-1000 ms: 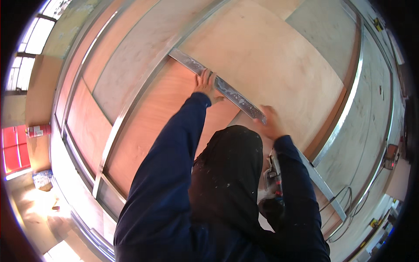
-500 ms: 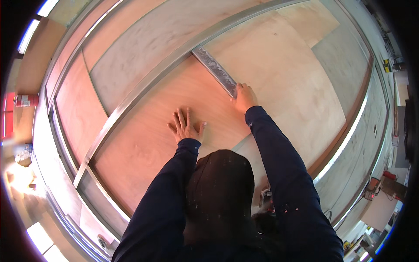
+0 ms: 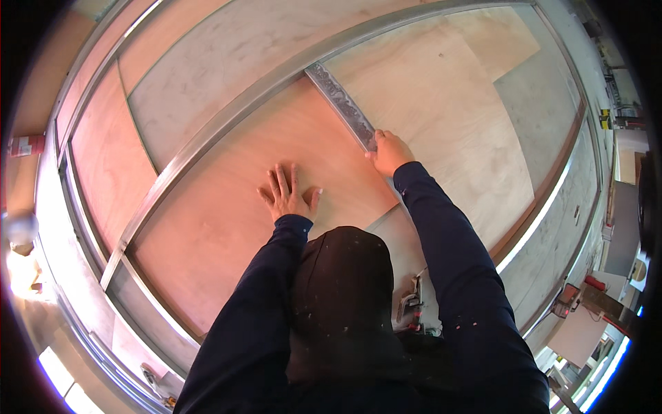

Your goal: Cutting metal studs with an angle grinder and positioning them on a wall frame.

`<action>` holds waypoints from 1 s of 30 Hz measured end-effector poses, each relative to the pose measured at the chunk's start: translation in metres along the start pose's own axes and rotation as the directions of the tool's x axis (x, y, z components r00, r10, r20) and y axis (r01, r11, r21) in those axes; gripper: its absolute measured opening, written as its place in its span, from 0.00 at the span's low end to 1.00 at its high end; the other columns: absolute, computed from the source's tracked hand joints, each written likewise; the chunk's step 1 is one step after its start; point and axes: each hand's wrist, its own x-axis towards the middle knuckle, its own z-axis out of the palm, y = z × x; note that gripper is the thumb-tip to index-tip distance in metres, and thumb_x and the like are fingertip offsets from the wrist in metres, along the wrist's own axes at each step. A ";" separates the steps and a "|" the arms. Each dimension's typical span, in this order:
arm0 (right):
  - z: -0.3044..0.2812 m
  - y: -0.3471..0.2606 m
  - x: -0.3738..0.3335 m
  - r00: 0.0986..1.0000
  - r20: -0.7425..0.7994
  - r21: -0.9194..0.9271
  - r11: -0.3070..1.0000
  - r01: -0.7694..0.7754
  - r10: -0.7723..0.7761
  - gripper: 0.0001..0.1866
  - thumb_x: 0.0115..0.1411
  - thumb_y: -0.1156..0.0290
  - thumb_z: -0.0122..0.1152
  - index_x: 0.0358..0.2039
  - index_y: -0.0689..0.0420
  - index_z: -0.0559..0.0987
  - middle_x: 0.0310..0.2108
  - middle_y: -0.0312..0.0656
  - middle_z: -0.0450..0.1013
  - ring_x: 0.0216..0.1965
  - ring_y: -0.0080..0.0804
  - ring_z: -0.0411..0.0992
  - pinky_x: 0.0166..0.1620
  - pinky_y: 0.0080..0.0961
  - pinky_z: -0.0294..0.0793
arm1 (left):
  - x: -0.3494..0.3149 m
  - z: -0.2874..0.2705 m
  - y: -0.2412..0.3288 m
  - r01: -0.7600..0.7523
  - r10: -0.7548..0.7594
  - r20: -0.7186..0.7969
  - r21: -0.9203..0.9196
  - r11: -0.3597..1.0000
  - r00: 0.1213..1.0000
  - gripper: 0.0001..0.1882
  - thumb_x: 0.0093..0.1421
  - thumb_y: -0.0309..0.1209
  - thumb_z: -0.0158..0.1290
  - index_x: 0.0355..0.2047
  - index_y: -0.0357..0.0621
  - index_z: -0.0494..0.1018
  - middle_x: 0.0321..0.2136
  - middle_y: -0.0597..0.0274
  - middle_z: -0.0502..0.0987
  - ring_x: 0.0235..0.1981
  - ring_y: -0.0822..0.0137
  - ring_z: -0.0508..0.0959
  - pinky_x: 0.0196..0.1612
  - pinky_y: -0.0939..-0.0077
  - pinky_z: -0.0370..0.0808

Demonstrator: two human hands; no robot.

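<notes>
Two hands on a plywood panel [image 3: 227,207], left hand [image 3: 288,196] flat, fingers spread, right hand [image 3: 390,152] seemingly gripping a metal straightedge [image 3: 341,105].

Grey metal straightedge [image 3: 343,107] against plywood [image 3: 227,207]

a large plywood sheet [image 3: 227,207] carries everything here, reddish on the left and paler toward the right. a long metal straightedge [image 3: 343,105] lies flat on it, running diagonally from a grey metal rail [image 3: 227,117] down to the right hand [image 3: 390,150], which grips its lower end. the left hand [image 3: 287,195] rests on the sheet with fingers spread, palm down, near the straightedge but apart from it. the rail crosses the sheet's upper edge.
</notes>
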 end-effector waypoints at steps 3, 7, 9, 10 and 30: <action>0.002 0.004 0.001 0.997 0.050 -0.041 0.998 -0.053 0.055 0.31 0.50 0.63 0.67 0.50 0.66 0.67 0.45 0.54 0.69 0.47 0.49 0.70 0.49 0.37 0.71 | 0.001 0.002 0.004 0.005 -0.005 -0.003 0.009 1.000 1.000 0.44 0.55 0.60 0.47 0.67 0.58 0.48 0.68 0.50 0.42 0.68 0.48 0.42 0.62 0.33 0.35; 0.020 -0.010 0.012 0.999 0.000 0.002 0.999 0.036 -0.036 0.34 0.49 0.63 0.67 0.52 0.66 0.66 0.46 0.56 0.69 0.47 0.52 0.69 0.50 0.40 0.69 | -0.002 -0.007 -0.019 0.042 -0.042 -0.013 0.043 0.998 0.999 0.44 0.55 0.59 0.48 0.67 0.57 0.48 0.67 0.50 0.43 0.68 0.48 0.43 0.62 0.34 0.36; 0.036 -0.004 0.019 0.991 -0.024 0.000 0.991 0.130 -0.130 0.34 0.47 0.63 0.68 0.51 0.66 0.67 0.46 0.58 0.69 0.48 0.56 0.68 0.52 0.46 0.66 | -0.005 0.013 -0.034 0.037 -0.039 -0.056 -0.041 0.998 0.998 0.43 0.55 0.56 0.48 0.67 0.55 0.48 0.67 0.50 0.45 0.67 0.49 0.45 0.62 0.34 0.37; 0.039 0.008 0.011 0.983 -0.110 0.030 0.988 0.153 -0.148 0.32 0.49 0.66 0.68 0.51 0.66 0.69 0.48 0.58 0.69 0.51 0.54 0.67 0.54 0.42 0.66 | -0.003 0.007 -0.025 0.042 -0.042 0.004 -0.036 0.998 0.999 0.43 0.55 0.56 0.47 0.67 0.54 0.47 0.67 0.51 0.45 0.68 0.51 0.44 0.62 0.34 0.37; 0.002 -0.009 0.003 0.991 0.079 -0.218 0.972 -0.086 0.105 0.33 0.55 0.65 0.63 0.58 0.62 0.61 0.51 0.50 0.67 0.51 0.49 0.68 0.50 0.38 0.70 | -0.002 -0.001 -0.011 0.005 -0.009 -0.027 -0.141 0.990 1.000 0.46 0.55 0.63 0.43 0.67 0.53 0.47 0.68 0.49 0.41 0.69 0.49 0.40 0.61 0.31 0.32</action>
